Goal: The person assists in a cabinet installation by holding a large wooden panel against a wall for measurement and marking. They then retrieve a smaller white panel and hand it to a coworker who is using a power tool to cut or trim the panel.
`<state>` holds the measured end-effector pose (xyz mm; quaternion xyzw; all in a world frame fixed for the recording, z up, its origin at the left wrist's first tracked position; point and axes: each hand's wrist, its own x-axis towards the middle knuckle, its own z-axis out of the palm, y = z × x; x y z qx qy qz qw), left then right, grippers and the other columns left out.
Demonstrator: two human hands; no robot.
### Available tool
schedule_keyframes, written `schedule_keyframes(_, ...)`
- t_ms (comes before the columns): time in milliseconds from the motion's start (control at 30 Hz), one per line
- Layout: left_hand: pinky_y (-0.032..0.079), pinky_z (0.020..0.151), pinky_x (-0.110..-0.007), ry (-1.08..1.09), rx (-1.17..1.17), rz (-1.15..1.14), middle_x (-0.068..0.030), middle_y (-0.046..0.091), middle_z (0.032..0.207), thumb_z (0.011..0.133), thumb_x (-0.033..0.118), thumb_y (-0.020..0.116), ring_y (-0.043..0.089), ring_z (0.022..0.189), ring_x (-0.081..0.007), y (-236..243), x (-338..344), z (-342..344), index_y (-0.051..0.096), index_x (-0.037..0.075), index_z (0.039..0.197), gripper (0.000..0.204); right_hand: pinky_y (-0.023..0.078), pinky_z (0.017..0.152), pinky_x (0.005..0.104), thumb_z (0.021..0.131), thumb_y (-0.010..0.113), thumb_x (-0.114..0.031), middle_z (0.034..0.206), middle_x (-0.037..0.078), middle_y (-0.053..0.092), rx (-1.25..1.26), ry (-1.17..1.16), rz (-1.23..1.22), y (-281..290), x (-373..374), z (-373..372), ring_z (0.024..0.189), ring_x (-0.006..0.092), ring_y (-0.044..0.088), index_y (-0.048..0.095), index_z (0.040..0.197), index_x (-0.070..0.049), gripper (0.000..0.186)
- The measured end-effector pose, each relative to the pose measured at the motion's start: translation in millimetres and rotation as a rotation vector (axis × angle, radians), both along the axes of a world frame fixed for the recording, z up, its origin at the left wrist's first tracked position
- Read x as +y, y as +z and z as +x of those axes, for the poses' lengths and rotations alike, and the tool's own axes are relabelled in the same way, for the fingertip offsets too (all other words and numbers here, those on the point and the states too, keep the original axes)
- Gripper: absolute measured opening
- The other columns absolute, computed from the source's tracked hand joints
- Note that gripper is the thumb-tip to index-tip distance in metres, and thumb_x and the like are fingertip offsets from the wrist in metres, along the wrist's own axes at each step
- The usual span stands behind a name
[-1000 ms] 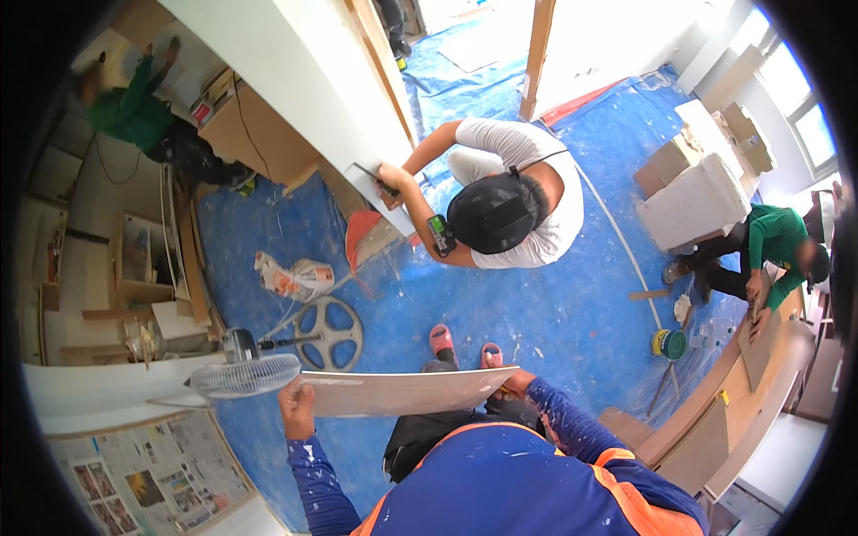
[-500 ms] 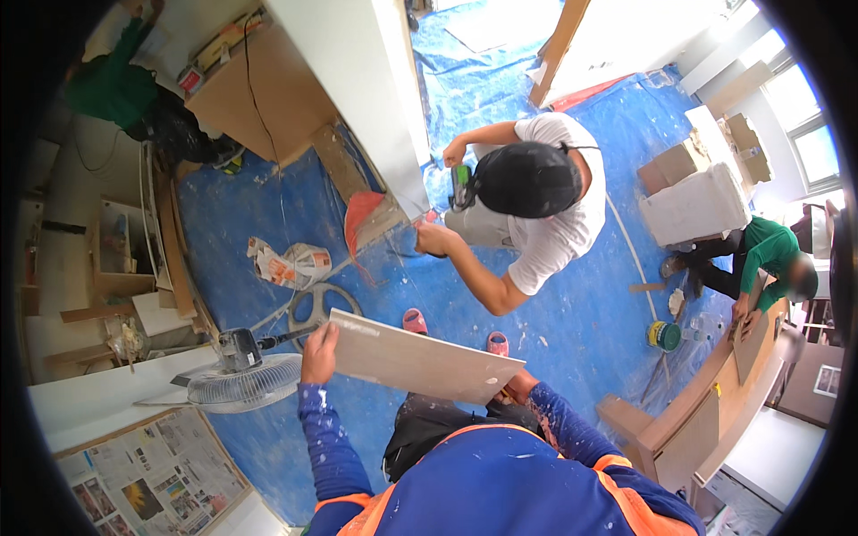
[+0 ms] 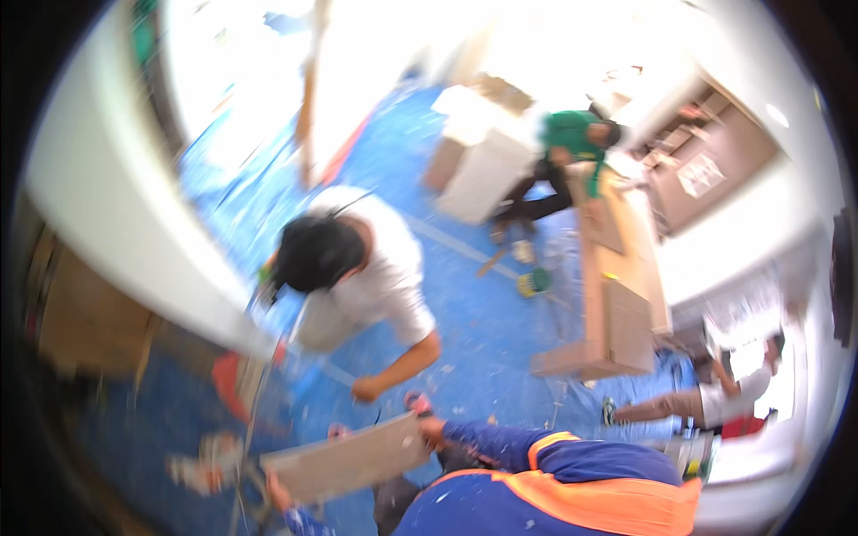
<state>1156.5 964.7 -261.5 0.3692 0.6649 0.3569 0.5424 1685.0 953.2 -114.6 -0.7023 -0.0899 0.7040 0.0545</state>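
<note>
A: While the view is badly blurred, a flat pale board [image 3: 349, 460] can be made out low in the picture, held above the blue floor covering [image 3: 483, 330]. By what is it gripped?

B: Its right-hand edge is clasped by the right hand [image 3: 432, 432], the fingers being closed over the board's end. Its lower left corner is met by the left hand [image 3: 279, 489], but whether those fingers are curled round the edge or only pressed against it cannot be told through the blur.

A: How is the board lying?

B: It is tilted, the right end being raised and the left end lowered, and it is carried just in front of the wearer's blue and orange top [image 3: 572, 491].

A: What is seen around it?

B: Just beyond the board, a person in a white shirt [image 3: 375, 268] is bent over beside a long white panel [image 3: 134, 241], one arm being stretched down toward the floor. Farther off, a person in green [image 3: 572, 143] is seated by a white box [image 3: 487, 170] and a wooden workpiece [image 3: 612, 295]. At the right edge, a third person's legs [image 3: 661, 409] are stretched out on the floor. Something red [image 3: 228, 384] is seen on the floor to the left, well apart from the hands.
</note>
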Motion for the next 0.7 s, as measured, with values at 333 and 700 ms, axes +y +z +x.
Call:
schedule_keyframes(333,0.048,0.102,-0.045,0.143,0.194,0.009,-0.0196,0.062,0.131,0.103,0.044,0.045,0.061,0.117,-0.0367,93,83,119,0.059,0.000,0.132,0.054,0.031,0.039,0.0328,0.092,0.039,-0.079,0.074,0.008,0.063,0.002,-0.080,0.046,6,-16,12,0.047,0.0180,0.054,0.068,0.106,-0.015,0.072)
schedule_keyframes(700,0.048,0.102,-0.047,0.160,0.105,0.008,-0.0197,0.062,0.131,0.103,0.047,0.045,0.060,0.118,-0.0370,129,103,199,0.059,0.001,0.132,0.056,0.031,0.036,0.0284,0.095,0.051,-0.068,0.065,0.001,0.056,0.164,-0.190,0.023,40,-14,65,0.045,0.0142,0.053,0.067,0.098,-0.015,0.055)
